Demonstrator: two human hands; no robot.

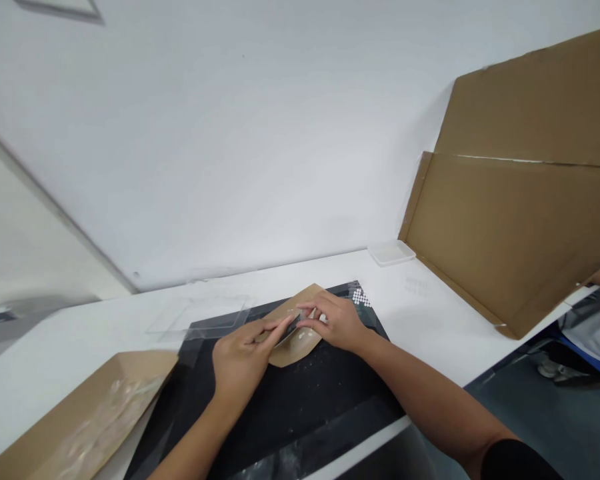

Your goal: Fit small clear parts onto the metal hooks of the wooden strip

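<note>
A small brown paper envelope (300,343) lies on a black mat (300,407) on the white table. My left hand (240,360) pinches a thin dark flat piece (291,327) at the envelope's middle. My right hand (333,320) rests on the envelope from the right, fingers curled and pressed onto the same dark piece. Both hands meet over the envelope.
A larger brown envelope with a clear window (87,420) lies at the near left. A clear plastic sheet (200,313) and a sheet of white dots (361,297) lie by the mat's far edge. A shallow white tray (393,252) and a big cardboard panel (520,200) stand right. Another person (597,320) is at far right.
</note>
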